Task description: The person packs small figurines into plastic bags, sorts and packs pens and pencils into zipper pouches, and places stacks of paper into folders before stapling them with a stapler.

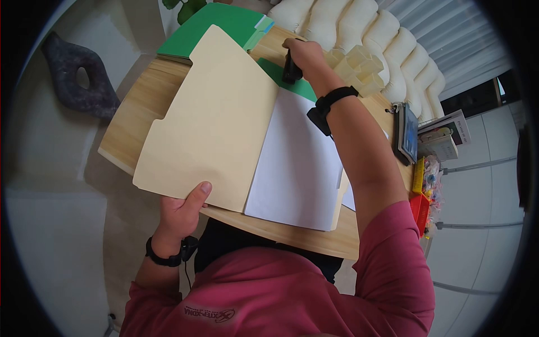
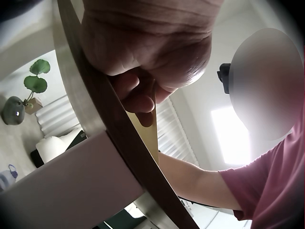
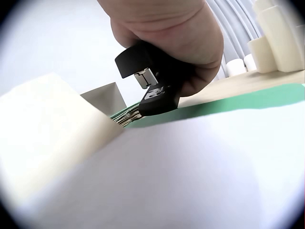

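A cream manila folder [image 1: 210, 121] lies opened out, its left flap raised at an angle. My left hand [image 1: 181, 216] pinches the near edge of that flap, thumb on top and fingers beneath. White sheets of paper [image 1: 295, 163] lie in the right half of the folder. Beyond their far edge, my right hand [image 1: 309, 56] grips a black stapler [image 3: 159, 81]. The stapler's jaws stand apart in the right wrist view, with no paper between them. Under the stapler's front end shows a green folder [image 3: 228, 106], partly covered by the white sheets.
A stack of green folders [image 1: 210, 28] sits at the table's far left. Cream hexagonal holders [image 1: 359, 70] stand past my right forearm. Along the right edge are a dark notebook [image 1: 405, 135], books [image 1: 443, 137], and yellow [image 1: 419, 175] and red baskets [image 1: 419, 212].
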`<action>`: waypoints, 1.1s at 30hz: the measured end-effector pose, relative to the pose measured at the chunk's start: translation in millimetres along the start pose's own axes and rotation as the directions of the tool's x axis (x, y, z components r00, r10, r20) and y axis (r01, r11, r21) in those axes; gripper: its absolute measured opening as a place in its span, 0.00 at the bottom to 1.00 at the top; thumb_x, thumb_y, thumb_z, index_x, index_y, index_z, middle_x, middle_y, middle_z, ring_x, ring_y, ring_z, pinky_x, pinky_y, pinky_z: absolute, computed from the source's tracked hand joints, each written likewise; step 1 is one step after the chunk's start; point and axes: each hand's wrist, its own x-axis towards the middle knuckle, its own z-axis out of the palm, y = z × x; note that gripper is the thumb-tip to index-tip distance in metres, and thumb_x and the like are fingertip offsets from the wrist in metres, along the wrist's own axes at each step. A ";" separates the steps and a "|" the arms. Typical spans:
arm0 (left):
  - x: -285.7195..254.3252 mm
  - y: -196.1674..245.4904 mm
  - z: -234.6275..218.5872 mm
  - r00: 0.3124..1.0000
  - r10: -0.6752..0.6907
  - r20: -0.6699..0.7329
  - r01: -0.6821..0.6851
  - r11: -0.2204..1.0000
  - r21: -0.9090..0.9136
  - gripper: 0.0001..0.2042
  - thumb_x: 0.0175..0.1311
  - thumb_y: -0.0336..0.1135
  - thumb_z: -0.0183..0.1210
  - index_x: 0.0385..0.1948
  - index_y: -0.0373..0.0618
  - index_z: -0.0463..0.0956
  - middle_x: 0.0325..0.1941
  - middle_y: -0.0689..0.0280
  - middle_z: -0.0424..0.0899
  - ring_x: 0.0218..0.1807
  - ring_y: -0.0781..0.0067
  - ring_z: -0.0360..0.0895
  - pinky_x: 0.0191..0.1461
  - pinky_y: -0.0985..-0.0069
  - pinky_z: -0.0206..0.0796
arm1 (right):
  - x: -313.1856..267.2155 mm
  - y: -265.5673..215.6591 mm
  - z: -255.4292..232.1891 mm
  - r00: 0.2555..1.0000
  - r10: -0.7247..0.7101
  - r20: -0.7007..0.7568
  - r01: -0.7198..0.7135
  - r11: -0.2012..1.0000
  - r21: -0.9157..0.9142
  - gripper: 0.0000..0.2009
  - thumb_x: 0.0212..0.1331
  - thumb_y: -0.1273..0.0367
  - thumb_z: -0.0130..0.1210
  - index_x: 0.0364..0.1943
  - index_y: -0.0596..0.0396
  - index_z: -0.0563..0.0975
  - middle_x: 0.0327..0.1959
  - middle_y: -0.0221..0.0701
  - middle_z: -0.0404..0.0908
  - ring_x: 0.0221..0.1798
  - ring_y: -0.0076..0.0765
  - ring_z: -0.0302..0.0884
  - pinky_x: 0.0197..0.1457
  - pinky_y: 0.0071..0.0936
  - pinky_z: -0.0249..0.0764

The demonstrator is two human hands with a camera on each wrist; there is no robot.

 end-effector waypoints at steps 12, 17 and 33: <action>-1.0 -3.4 -3.8 0.999 0.026 0.027 -0.025 0.999 -0.047 0.11 0.78 0.31 0.63 0.56 0.39 0.82 0.47 0.67 0.87 0.41 0.82 0.82 0.37 0.82 0.75 | -20.1 4.0 12.7 0.989 -0.121 0.087 0.147 0.896 -0.418 0.23 0.63 0.52 0.64 0.54 0.54 0.88 0.51 0.48 0.89 0.53 0.52 0.88 0.59 0.41 0.80; -0.9 -0.8 -0.9 1.000 0.020 0.009 -0.020 0.999 -0.050 0.10 0.78 0.31 0.63 0.55 0.39 0.82 0.47 0.67 0.87 0.40 0.82 0.82 0.38 0.81 0.75 | -17.1 17.4 18.8 0.896 -0.417 0.150 0.402 0.624 -0.671 0.19 0.64 0.55 0.60 0.46 0.55 0.89 0.48 0.48 0.90 0.52 0.54 0.88 0.59 0.39 0.81; 0.7 -5.7 -5.0 0.994 0.079 0.079 -0.074 0.995 -0.065 0.12 0.78 0.27 0.61 0.58 0.37 0.80 0.49 0.66 0.86 0.40 0.83 0.80 0.37 0.82 0.73 | 40.1 -10.8 -29.7 0.986 0.083 -0.147 -0.096 0.992 -0.084 0.22 0.58 0.61 0.61 0.44 0.73 0.83 0.42 0.52 0.88 0.41 0.55 0.91 0.41 0.44 0.86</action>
